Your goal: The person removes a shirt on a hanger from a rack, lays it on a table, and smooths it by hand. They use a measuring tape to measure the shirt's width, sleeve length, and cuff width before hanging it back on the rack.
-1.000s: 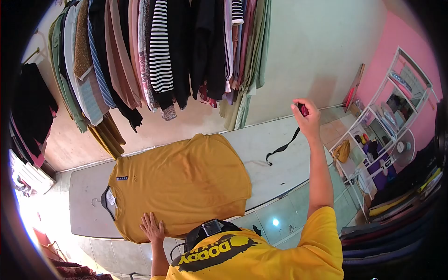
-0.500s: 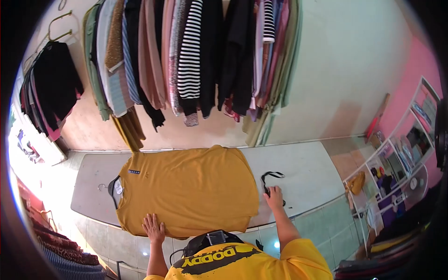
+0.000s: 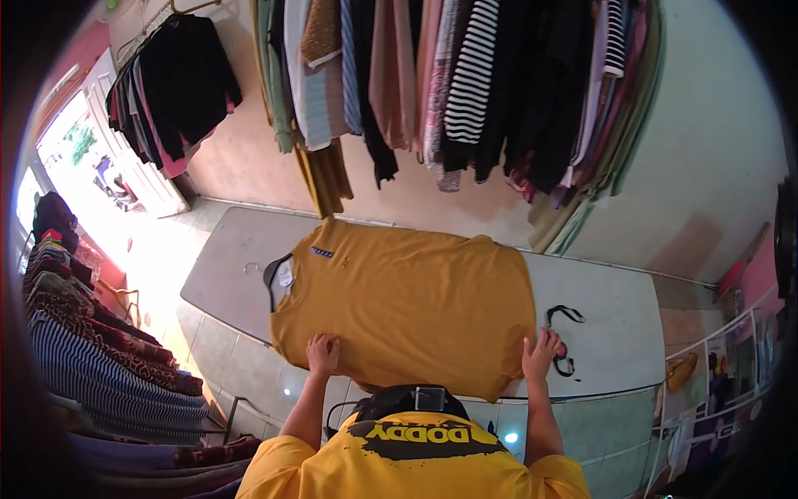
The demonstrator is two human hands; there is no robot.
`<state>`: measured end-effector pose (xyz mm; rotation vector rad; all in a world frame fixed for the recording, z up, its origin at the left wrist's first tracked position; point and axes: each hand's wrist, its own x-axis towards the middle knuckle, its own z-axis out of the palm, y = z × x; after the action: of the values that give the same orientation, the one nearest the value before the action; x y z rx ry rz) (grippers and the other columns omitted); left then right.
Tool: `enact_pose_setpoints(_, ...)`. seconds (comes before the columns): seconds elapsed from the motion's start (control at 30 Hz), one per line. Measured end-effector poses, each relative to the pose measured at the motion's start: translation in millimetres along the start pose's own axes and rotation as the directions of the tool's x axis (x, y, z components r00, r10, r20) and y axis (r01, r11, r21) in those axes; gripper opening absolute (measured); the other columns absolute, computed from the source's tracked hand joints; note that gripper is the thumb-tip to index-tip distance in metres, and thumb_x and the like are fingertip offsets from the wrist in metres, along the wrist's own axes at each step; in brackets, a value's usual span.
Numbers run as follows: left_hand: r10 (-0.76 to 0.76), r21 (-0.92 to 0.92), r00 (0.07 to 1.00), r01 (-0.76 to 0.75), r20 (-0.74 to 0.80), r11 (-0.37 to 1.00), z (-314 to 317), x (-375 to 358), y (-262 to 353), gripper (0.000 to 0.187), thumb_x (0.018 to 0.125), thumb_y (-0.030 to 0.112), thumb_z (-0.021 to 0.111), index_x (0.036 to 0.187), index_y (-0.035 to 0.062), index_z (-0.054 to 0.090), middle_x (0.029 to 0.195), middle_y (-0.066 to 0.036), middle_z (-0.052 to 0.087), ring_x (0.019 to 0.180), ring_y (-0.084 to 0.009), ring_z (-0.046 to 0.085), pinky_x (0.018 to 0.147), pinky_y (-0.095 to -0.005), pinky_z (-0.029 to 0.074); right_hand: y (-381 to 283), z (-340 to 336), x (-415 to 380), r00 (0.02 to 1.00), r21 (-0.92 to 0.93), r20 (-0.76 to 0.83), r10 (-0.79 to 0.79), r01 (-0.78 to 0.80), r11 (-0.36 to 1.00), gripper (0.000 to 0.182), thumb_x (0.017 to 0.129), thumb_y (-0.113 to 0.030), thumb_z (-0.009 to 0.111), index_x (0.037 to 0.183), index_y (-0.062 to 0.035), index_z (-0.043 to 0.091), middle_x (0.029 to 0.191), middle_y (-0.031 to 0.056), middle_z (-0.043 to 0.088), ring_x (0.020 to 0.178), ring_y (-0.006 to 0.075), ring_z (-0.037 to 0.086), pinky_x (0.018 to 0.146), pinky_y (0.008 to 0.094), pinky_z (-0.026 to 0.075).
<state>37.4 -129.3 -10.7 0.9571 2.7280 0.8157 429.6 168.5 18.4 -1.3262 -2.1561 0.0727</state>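
A rail of hanging clothes (image 3: 465, 91) fills the far wall, shirts and dresses packed close, a black-and-white striped top (image 3: 471, 75) among them; a second, shorter group of dark garments (image 3: 179, 79) hangs further left near a bright doorway; along the left edge a row of folded or hung patterned fabrics (image 3: 91, 358) runs toward the person, striped and dotted; below the rail stands a long grey table (image 3: 632, 324), its front edge over a tiled floor; on the table lies a mustard-yellow T-shirt (image 3: 407, 303), spread flat with its back up, the neck to the left and the hem to the right, covering most of the table's middle; a black hanger (image 3: 271, 279) sits inside the neck, its metal hook resting on the bare table just beyond the collar, and a white label shows in the neck opening; the person, in a yellow printed shirt, leans over the near edge; the left hand (image 3: 322, 353) rests flat on the near side of the shirt by the shoulder, fingers together and pointed away; the right hand (image 3: 540, 353) presses the shirt's near corner at the hem, fingers slightly spread; just beside that hand, on bare table, lies a small black strap (image 3: 566, 317) looped on itself, with something reddish at its near end that I cannot make out.
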Motion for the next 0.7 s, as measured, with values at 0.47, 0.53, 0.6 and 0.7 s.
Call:
enact_pose_setpoints(0.47, -0.702, -0.175, 0.706, 0.705, 0.092, 0.687, -47.7, 90.9, -107.7, 0.039, 0.073, 0.026, 0.059, 0.099, -0.0034, 0.056, 0.091, -0.019, 0.06, 0.086, -0.0316, 0.059, 0.076, -0.0384, 0.045, -102.4, 53.4, -42.8, 0.985, -0.105, 0.067, 0.161, -0.153, 0.983, 0.054, 0.075, -0.019, 0.06, 0.121, -0.0023, 0.039, 0.111, 0.0183, 0.045, 0.107, 0.0368, 0.041, 0.088, 0.0456, 0.035)
enact_pose_setpoints(0.53, -0.698, -0.374, 0.709, 0.678, 0.104, 0.633, -17.1, 114.9, -132.3, 0.04, 0.072, 0.028, 0.06, 0.096, -0.0044, 0.058, 0.089, -0.019, 0.061, 0.083, -0.0306, 0.059, 0.073, -0.0372, 0.045, -112.7, 57.5, -51.4, 0.976, -0.091, 0.142, 0.164, -0.152, 0.984, 0.044, 0.075, -0.016, 0.058, 0.114, -0.0036, 0.044, 0.105, 0.0164, 0.047, 0.103, 0.0357, 0.043, 0.084, 0.0457, 0.037)
enact_pose_setpoints(0.6, -0.69, -0.56, 0.714, 0.621, 0.117, 0.548, -15.0, 124.5, -132.4, 0.041, 0.072, 0.03, 0.06, 0.093, -0.0053, 0.06, 0.087, -0.019, 0.062, 0.081, -0.0296, 0.06, 0.071, -0.036, 0.045, -128.0, 66.8, -62.4, 0.986, 0.025, 0.116, 0.12, -0.124, 0.992, 0.02, 0.077, -0.009, 0.052, 0.097, -0.0066, 0.053, 0.093, 0.0135, 0.05, 0.089, 0.0345, 0.049, 0.071, 0.0463, 0.041)
enact_pose_setpoints(0.7, -0.694, -0.661, 0.72, 0.532, 0.023, 0.53, -48.2, 126.5, -103.4, 0.039, 0.075, 0.034, 0.06, 0.082, -0.0046, 0.059, 0.075, -0.017, 0.059, 0.068, -0.0244, 0.055, 0.063, -0.0362, 0.042, -159.8, 61.9, -84.2, 0.979, 0.064, 0.147, 0.141, -0.151, 0.986, 0.018, 0.079, -0.01, 0.05, 0.097, -0.0069, 0.053, 0.092, 0.0155, 0.049, 0.083, 0.0363, 0.051, 0.067, 0.046, 0.043)
